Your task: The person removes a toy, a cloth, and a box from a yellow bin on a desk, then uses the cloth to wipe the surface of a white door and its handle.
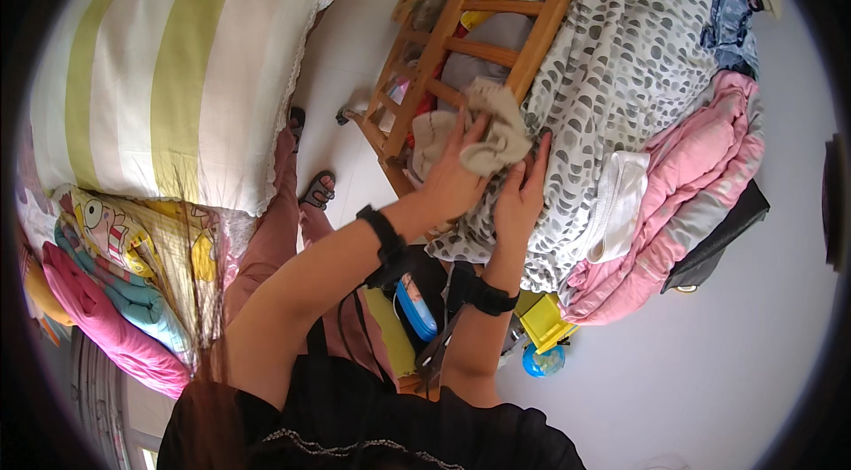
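Observation:
A crumpled beige cloth (502, 127) lies at the border between the wooden ladder-like bed rail (492, 52) and a white fabric with grey half-moon dots (611, 57). My left hand (454, 174) is on this cloth, its fingers spread over the near side and partly tucked into the folds. My right hand (520, 200) rests just right of it, on the dotted fabric, fingers extended and near the cloth's lower edge; part of them is hidden. Both wrists wear black bands. A folded white cloth (618, 204) lies farther right.
Pink bedding (691, 157) and blue denim-like cloth (728, 24) lie right. At left is a striped pillow (179, 84) above folded, colourful bedding (113, 324). Sandalled feet (320, 189) show on the floor. Near my right forearm are a yellow container (548, 324) and a small globe (544, 360).

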Available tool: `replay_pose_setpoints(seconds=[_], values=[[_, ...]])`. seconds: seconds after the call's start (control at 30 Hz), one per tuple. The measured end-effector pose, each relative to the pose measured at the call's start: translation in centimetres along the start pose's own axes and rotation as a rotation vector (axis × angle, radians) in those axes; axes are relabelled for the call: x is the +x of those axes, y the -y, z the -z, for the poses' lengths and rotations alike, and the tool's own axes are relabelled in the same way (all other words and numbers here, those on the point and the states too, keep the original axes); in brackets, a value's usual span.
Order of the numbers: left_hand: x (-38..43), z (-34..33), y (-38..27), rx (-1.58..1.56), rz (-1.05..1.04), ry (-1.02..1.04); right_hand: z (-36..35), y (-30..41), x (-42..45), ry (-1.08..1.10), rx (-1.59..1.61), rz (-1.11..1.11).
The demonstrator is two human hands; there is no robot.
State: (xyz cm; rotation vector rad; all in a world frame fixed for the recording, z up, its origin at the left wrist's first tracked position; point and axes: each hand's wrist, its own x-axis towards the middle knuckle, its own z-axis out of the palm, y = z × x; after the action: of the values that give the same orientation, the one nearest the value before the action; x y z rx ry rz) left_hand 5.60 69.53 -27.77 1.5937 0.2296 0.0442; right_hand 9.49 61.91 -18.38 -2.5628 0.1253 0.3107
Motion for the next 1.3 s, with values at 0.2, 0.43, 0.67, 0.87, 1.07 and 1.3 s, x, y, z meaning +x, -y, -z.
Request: replay_pose_setpoints(seconds=[0.2, 0.43, 0.67, 0.87, 1.07, 1.3], values=[[12.0, 0.4, -0.3, 0.221, -0.173, -0.164, 0.6, -1.8, 1.8, 0.042, 0.387, -0.112], [4.7, -0.4, -0.7, 0.014, -0.083, -0.124, 2.3, 3.6, 0.5, 0.066, 0.346, -0.055], [11.4, 0.0, -1.6, 0.169, -0.11, -0.095, 3.7, 3.7, 6.0, 0.064, 0.34, 0.155], [16.2, 1.2, -2.8, 0.169, 0.39, 0.075, 1.9, -0.2, 9.6, 0.16, 0.666, -0.111], [11.7, -0.4, -2.8, 0.054, 0.117, -0.095, 1.0, -1.2, 10.2, 0.171, 0.453, -0.044], [25.8, 1.1, -1.4, 0.367, -0.251, -0.173, 1.1, 0.4, 10.3, 0.185, 0.519, -0.105]])
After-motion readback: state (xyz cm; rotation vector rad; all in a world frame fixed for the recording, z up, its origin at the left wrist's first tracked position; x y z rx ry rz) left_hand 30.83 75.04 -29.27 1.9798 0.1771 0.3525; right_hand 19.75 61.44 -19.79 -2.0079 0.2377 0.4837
